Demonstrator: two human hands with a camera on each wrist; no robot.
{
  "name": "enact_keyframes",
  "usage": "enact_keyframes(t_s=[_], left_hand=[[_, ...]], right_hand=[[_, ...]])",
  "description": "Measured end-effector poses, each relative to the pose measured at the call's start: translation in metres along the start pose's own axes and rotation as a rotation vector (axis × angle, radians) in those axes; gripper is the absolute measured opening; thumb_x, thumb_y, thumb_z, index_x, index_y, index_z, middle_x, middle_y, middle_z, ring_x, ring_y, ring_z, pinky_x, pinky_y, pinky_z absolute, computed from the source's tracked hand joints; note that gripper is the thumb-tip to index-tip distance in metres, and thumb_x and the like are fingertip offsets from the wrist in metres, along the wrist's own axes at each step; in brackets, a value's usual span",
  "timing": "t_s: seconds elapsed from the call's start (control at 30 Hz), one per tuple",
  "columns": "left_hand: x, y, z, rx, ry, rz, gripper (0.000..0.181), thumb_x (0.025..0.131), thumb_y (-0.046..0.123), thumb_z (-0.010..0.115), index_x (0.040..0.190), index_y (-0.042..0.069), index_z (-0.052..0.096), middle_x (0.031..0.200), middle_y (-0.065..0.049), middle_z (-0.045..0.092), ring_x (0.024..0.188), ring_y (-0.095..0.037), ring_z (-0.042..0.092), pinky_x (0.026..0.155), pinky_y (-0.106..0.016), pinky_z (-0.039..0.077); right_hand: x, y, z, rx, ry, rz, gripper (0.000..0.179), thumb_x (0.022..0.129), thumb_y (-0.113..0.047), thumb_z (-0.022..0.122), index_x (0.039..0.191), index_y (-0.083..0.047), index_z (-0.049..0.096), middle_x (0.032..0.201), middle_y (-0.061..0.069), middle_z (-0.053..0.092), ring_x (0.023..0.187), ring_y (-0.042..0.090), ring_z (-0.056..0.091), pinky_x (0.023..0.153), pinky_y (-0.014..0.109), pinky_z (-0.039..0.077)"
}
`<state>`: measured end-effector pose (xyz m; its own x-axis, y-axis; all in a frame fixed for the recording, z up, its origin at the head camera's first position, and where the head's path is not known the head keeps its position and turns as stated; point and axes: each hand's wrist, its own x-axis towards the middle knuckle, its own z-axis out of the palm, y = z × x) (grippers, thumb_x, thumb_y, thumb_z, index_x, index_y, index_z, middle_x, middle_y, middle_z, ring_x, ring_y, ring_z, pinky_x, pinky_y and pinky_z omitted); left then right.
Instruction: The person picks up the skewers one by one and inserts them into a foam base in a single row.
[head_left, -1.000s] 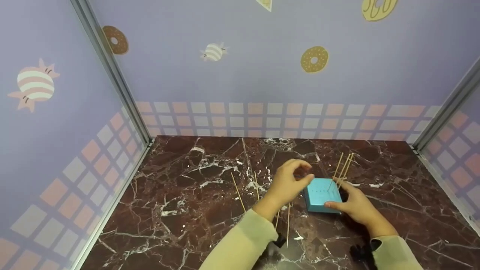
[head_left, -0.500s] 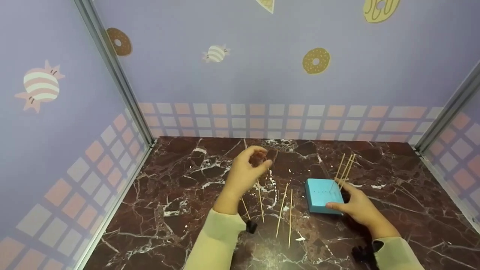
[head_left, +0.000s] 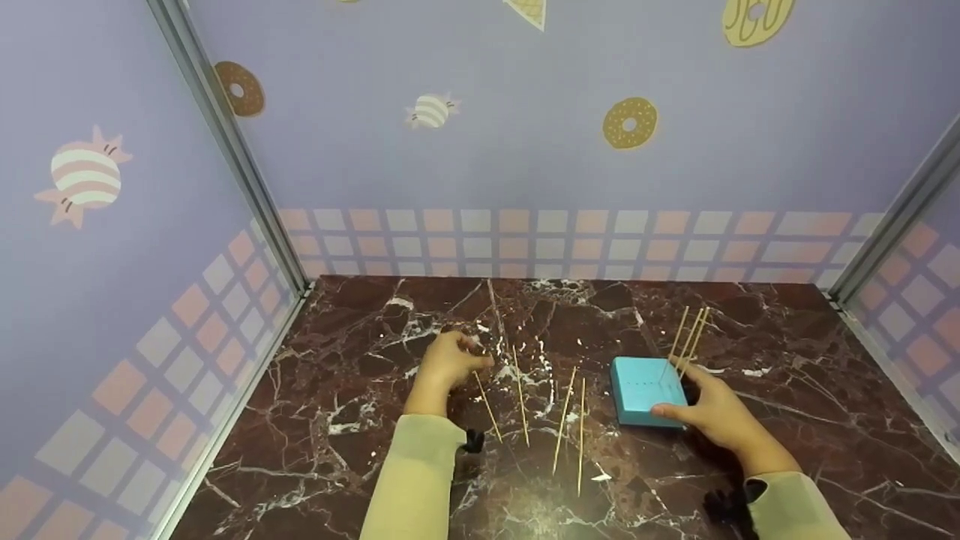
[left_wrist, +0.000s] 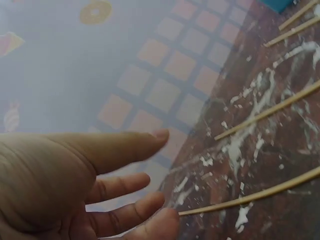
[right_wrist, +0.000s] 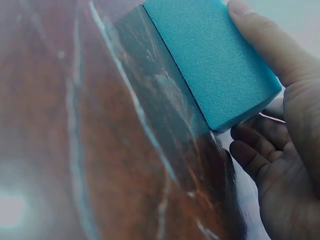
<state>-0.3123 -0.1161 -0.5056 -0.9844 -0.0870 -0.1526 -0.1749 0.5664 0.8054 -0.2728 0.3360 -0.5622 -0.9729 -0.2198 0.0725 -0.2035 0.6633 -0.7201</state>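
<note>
My left hand (head_left: 444, 369) is at the far end of the leftmost bamboo skewer (head_left: 489, 407), which lies on the table. In the left wrist view its thumb stands apart from the loosely bent fingers, and the skewer's tip appears beside a fingertip; whether they touch I cannot tell. To the right, my right hand (head_left: 712, 412) grips a light blue block (head_left: 637, 394) by its right side. The right wrist view has the thumb on the block (right_wrist: 210, 60) and the other fingers behind its end. Several skewers (head_left: 691, 345) stand slanted in the block's top, beside a row of small holes.
Three more skewers lie between the hands: one near the left hand (head_left: 521, 397), and two closer to the block, a slanted skewer (head_left: 564, 421) and a straighter skewer (head_left: 581, 439). The dark marbled table (head_left: 360, 480) meets patterned walls (head_left: 525, 172) at the back and sides.
My left hand has moved left, away from the block, and down to the leftmost skewer. The right hand and the block have stayed in place.
</note>
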Motion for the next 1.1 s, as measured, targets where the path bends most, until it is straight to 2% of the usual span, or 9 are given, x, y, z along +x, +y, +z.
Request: enact_keyframes(t_s=[0.07,0.17,0.27,0.33,0.57,0.73,0.9,1.1], left_hand=[[0.001,-0.003,0.002,0.02,0.014,-0.038,0.042,0.091,0.021,0.099,0.118,0.002,0.074,0.105,-0.012,0.074,0.071,-0.017,0.066,0.068,-0.032,0.059],[0.002,-0.005,0.006,0.042,0.036,-0.076,0.034,0.088,0.018,0.101,0.092,0.007,0.069,0.084,-0.007,0.07,0.06,-0.017,0.069,0.058,-0.029,0.061],[0.002,-0.006,0.01,0.066,0.048,-0.089,0.044,0.086,0.018,0.103,0.074,0.012,0.061,0.069,-0.004,0.066,0.053,-0.016,0.069,0.052,-0.027,0.06],[0.003,-0.007,0.013,0.081,0.046,-0.094,0.046,0.085,0.018,0.103,0.069,0.013,0.061,0.065,-0.004,0.067,0.049,-0.015,0.069,0.051,-0.026,0.06],[0.007,-0.008,0.019,0.097,0.053,-0.106,0.025,0.083,0.008,0.102,0.075,0.002,0.08,0.068,-0.013,0.079,0.048,-0.014,0.072,0.05,-0.025,0.062],[0.008,-0.009,0.018,0.051,0.037,-0.121,0.019,0.084,0.0,0.099,0.08,-0.002,0.081,0.068,-0.013,0.078,0.047,-0.013,0.071,0.051,-0.025,0.063],[0.008,-0.01,0.016,0.018,0.028,-0.103,0.013,0.084,-0.004,0.095,0.082,-0.004,0.082,0.068,-0.014,0.078,0.048,-0.015,0.071,0.051,-0.027,0.064],[0.005,-0.008,0.014,-0.029,-0.002,-0.114,0.007,0.087,-0.006,0.087,0.083,-0.002,0.083,0.072,-0.016,0.08,0.054,-0.019,0.075,0.055,-0.03,0.067]], right_hand=[[0.0,0.0,0.0,-0.003,0.004,-0.005,0.107,0.094,-0.04,0.095,0.173,0.004,0.037,0.173,0.042,0.039,0.159,0.066,0.038,0.127,0.084,0.035],[0.0,-0.001,0.0,-0.002,0.002,-0.003,0.108,0.094,-0.04,0.095,0.173,0.004,0.036,0.173,0.043,0.038,0.158,0.067,0.038,0.127,0.084,0.034],[-0.001,-0.002,0.0,0.005,-0.015,0.018,0.109,0.095,-0.042,0.093,0.175,0.002,0.034,0.176,0.042,0.033,0.161,0.068,0.034,0.126,0.085,0.034],[-0.001,-0.002,0.0,0.009,-0.022,0.025,0.109,0.095,-0.043,0.093,0.175,0.001,0.034,0.177,0.042,0.032,0.162,0.067,0.031,0.126,0.085,0.035],[0.0,-0.001,0.001,0.014,0.0,0.002,0.106,0.094,-0.039,0.094,0.172,0.005,0.038,0.174,0.041,0.039,0.161,0.065,0.035,0.127,0.082,0.037],[-0.001,-0.001,0.001,0.006,0.012,-0.016,0.105,0.093,-0.037,0.096,0.171,0.007,0.039,0.171,0.042,0.042,0.159,0.065,0.039,0.126,0.081,0.039],[0.0,-0.001,0.0,0.008,0.009,-0.003,0.107,0.093,-0.038,0.096,0.172,0.005,0.039,0.173,0.041,0.04,0.16,0.065,0.037,0.128,0.082,0.035],[0.0,0.0,0.0,-0.012,-0.01,0.009,0.109,0.094,-0.042,0.094,0.174,0.003,0.036,0.174,0.042,0.037,0.159,0.067,0.037,0.126,0.085,0.034]])
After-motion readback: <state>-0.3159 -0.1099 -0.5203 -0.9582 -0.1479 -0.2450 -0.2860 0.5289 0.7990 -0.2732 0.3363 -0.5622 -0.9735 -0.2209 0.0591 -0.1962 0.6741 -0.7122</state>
